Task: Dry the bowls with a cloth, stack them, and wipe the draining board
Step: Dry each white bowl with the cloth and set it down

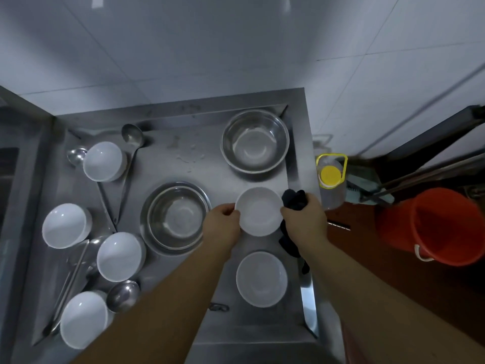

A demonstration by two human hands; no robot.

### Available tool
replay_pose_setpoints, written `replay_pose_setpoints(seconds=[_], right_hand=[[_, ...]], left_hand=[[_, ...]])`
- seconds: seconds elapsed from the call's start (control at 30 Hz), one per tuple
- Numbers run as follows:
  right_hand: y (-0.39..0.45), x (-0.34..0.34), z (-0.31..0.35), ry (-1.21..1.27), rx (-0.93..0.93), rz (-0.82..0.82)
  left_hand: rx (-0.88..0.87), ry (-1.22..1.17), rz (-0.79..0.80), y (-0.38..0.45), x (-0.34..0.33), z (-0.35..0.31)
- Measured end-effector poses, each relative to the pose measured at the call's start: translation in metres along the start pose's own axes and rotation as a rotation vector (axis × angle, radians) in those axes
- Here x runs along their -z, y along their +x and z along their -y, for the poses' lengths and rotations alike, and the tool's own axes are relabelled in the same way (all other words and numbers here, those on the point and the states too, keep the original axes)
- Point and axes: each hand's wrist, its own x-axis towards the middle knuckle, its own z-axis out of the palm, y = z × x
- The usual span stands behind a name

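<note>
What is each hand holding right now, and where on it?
The left hand grips the white bowl by its left rim. The right hand holds the dark cloth bunched against the bowl's right rim.

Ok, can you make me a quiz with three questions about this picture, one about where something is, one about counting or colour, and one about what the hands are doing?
1. Where is the orange plastic bucket?
A. In the steel mixing bowl
B. On the floor, right of the steel draining board
C. On the wall tiles

2. How many white ceramic bowls are in view?
A. Three
B. Four
C. Six

3. What is the right hand holding?
A. A dark cloth
B. A steel ladle
C. Nothing

Answers:
1 B: the bucket stands beyond the board's right edge.
2 C: four sit along the left side, one lies near the front edge, and one is held.
3 A: its fingers are curled round the cloth beside the held white ceramic bowl, whose other rim the left hand grips.
</note>
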Motion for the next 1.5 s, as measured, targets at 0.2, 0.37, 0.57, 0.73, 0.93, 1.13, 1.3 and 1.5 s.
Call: replay_pose_setpoints(seconds=[0.2, 0.37, 0.57, 0.73, 0.93, 1.13, 1.3, 1.5], right_hand=[[0.001, -0.001, -0.001, -0.040, 0.017, 0.021], [0.002, -0.001, -0.001, -0.050, 0.028, 0.019], [-0.014, 0.023, 0.005, -0.076, 0.065, -0.053], [-0.054, 0.030, 0.023, -0.131, 0.218, -0.008], [-0.115, -0.009, 0.039, -0.253, 0.348, 0.131], [-0.172, -0.072, 0.034, -0.353, 0.403, 0.299], [-0.211, -0.135, 0.025, -0.471, 0.394, 0.350], [-0.256, -0.209, 0.006, -0.510, 0.352, 0.327]], left_hand=[[-0.129, 0.177, -0.042, -0.002, -0.001, 0.001], [-0.128, 0.189, -0.028, -0.002, 0.001, -0.002], [-0.099, 0.172, -0.023, -0.014, 0.025, -0.006], [-0.163, 0.290, -0.018, -0.042, 0.068, 0.001], [-0.197, 0.452, -0.025, -0.067, 0.128, 0.029], [-0.250, 0.515, -0.039, -0.067, 0.195, 0.073], [-0.221, 0.539, -0.011, -0.051, 0.266, 0.113], [-0.206, 0.576, 0.047, -0.019, 0.349, 0.168]])
